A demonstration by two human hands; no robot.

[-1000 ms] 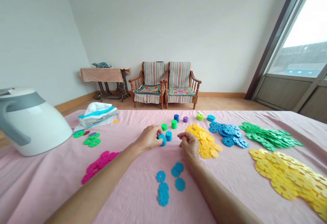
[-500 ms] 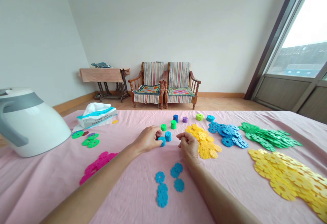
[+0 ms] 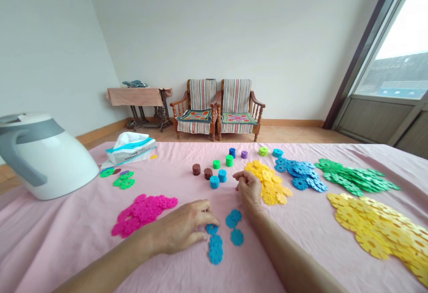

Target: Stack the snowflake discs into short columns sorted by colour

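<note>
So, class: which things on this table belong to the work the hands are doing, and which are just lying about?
In hand:
left hand, fingertips on a loose teal disc
other loose teal discs
teal stacks
right hand, curled

Lying about:
kettle
tissue pack
pink pile
armchairs

Bright daylight from window (image 3: 401, 39) (overexposed), soft shadows, edges warped

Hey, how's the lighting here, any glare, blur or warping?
Head view: soft, even daylight from the window on the right, blown out white at the top; only faint shadows under the left hand and right hand, both sharp, no blur; wide-angle lens tilts the window frame and swells the kettle at the left edge.
</note>
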